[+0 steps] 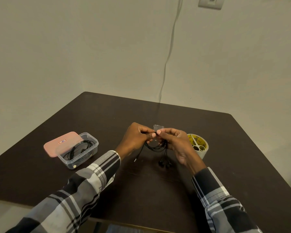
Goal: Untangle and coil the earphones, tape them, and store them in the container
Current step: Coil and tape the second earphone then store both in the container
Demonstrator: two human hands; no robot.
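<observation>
A coiled pair of black earphones (158, 147) is held above the table (225, 132), pinched by the left hand (136, 138) and the right hand (173, 140); a clear tape piece (158, 127) appears to be getting wrapped on. Storing remains. The container (79, 150) (lid (60, 142) beside it) already holds another pair. Printing on the tape roll (198, 145) cannot be read.

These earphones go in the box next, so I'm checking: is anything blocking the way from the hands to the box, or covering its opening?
Nothing visible blocks it. The table between the earphones and the box is bare; the pink lid is off, lying behind the box. Another coiled cable already lies inside.
</observation>
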